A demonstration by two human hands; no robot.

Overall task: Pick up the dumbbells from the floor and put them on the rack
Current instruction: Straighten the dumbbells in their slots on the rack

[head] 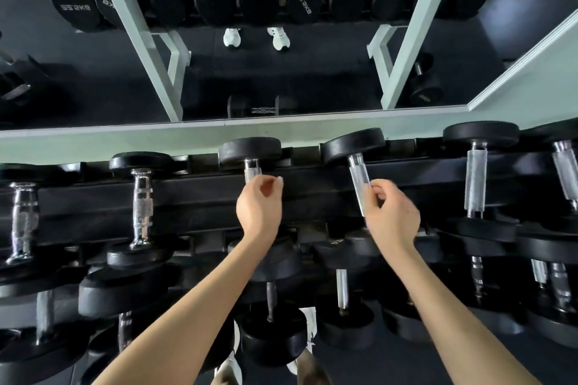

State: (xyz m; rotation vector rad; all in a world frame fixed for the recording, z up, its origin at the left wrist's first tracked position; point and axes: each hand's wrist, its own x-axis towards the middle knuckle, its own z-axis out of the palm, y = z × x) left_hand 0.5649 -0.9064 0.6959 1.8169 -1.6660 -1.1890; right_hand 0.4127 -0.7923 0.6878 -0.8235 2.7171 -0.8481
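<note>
Two black round-headed dumbbells lie across the top tier of the black rack (203,193), their chrome handles pointing away from me. My left hand (259,206) is curled loosely over the handle of the middle dumbbell (250,151), and its near head is hidden by my wrist. My right hand (391,215) holds the blurred handle of the tilted dumbbell (353,146) to the right, fingers bent beside the bar. Both dumbbells sit in the rack's saddles.
More dumbbells fill the top tier to the left (142,206) and right (477,178), and the lower tier (272,331) below my arms. A mirror (281,78) behind the rack reflects a dumbbell on the floor and white shoes.
</note>
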